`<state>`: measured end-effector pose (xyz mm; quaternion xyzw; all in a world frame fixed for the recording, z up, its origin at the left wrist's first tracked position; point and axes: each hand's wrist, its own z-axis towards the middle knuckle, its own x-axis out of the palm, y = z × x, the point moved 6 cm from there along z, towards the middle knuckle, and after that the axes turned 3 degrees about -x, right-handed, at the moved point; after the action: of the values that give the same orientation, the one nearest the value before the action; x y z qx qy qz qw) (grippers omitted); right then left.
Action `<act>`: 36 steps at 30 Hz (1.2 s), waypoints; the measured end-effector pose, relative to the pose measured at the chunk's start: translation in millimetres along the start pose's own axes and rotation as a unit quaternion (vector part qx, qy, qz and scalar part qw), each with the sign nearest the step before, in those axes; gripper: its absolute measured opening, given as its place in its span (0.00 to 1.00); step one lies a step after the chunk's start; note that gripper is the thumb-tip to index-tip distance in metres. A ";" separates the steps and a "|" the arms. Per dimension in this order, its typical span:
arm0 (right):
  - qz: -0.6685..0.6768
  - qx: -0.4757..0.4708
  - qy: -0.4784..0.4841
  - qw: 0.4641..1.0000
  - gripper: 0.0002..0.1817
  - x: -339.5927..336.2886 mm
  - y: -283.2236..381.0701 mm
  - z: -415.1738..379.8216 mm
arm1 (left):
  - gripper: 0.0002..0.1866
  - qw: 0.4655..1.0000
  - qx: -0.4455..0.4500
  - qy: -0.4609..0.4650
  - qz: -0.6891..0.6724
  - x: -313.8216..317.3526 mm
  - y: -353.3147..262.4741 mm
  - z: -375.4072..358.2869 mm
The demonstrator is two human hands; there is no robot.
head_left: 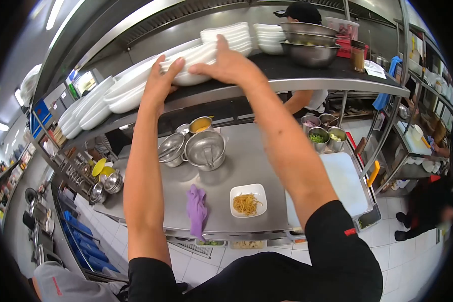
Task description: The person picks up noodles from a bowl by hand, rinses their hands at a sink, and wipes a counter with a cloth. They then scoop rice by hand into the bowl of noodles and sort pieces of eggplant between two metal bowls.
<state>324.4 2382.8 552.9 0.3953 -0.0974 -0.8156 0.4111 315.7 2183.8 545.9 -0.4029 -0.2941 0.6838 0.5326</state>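
Note:
Both my arms reach up to the shelf above the counter. My left hand (162,80) is at the front of a stack of white dishes (128,90), its thumb and fingers apart. Beside it, my right hand (229,64) touches or nearly touches the stacked white bowls (199,56), with its fingers spread. Whether either hand grips a dish cannot be made out. On the counter below lies a square white bowl (261,208) with noodles (246,204), next to a purple cloth (196,210).
Metal bowls (205,150) stand on the counter (226,176). At the right are a white cutting board (340,183) and metal containers of chopped food (318,138). Stacked steel bowls (309,53) sit on the shelf (297,85). Co-workers stand behind the shelf and at both sides.

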 end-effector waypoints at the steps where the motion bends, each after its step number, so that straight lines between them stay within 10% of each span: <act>1: 0.005 0.002 -0.009 1.000 0.72 -3.6 -2.7 -3.5 | 0.60 1.000 0.012 -0.002 -0.004 1.6 1.3 -2.2; 32: -0.089 -0.046 -0.084 0.991 0.57 -54.1 -42.7 -25.2 | 0.56 0.986 0.121 -0.053 0.101 37.6 -9.2 -10.1; 36: 0.025 -0.095 -0.135 0.986 0.45 -68.9 -18.9 -76.9 | 0.40 0.945 0.240 -0.148 0.168 12.4 -21.3 -94.2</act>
<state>393.0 2459.2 531.3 0.2383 -0.0836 -0.8566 0.4499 406.2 2198.7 513.3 -0.2005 -0.1252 0.8656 0.4415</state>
